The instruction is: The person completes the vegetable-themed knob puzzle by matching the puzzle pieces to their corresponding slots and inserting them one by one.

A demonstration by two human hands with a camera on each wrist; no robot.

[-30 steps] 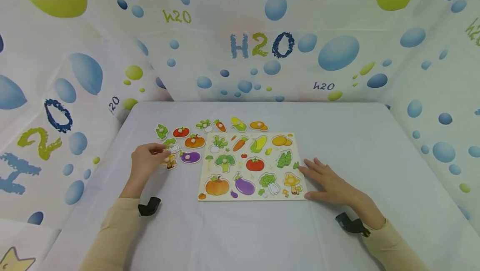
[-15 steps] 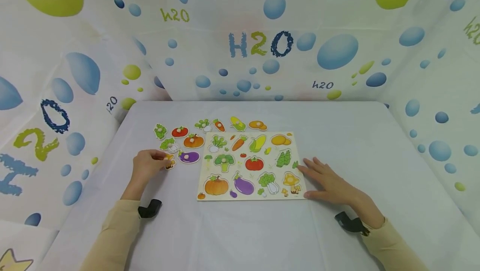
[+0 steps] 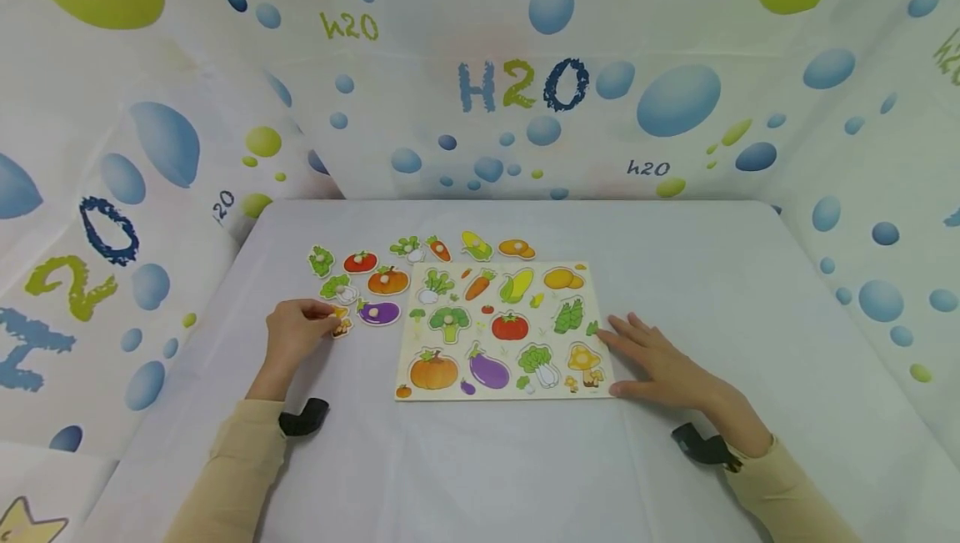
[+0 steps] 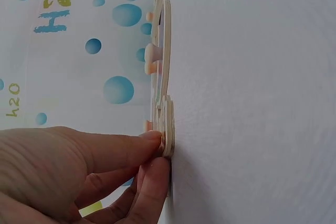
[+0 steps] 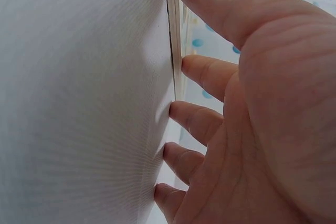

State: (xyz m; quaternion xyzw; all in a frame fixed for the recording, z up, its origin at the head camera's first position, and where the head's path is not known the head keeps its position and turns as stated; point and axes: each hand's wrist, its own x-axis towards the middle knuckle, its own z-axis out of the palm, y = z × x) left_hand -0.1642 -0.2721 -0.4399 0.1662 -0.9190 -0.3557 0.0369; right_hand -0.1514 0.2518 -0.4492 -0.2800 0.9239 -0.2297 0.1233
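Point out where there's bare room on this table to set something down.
The tablecloth is bare on the near side of the puzzle board, between the left sleeve and right sleeve, and to the right, beyond the right hand. It's crowded along most of the board's far edge and beside the left hand, where loose pieces cluster.

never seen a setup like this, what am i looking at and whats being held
There is no machine, just a person working bare-handed. The wide picture looks forward and down from the person's head; the two close-ups are taken from the left and right wrists. On the white-covered table lie a vegetable puzzle board and, beyond it and to its left, loose pieces with small knobs. The left hand pinches the mushroom piece between its fingers. The right hand holds nothing; it touches the board's right edge.
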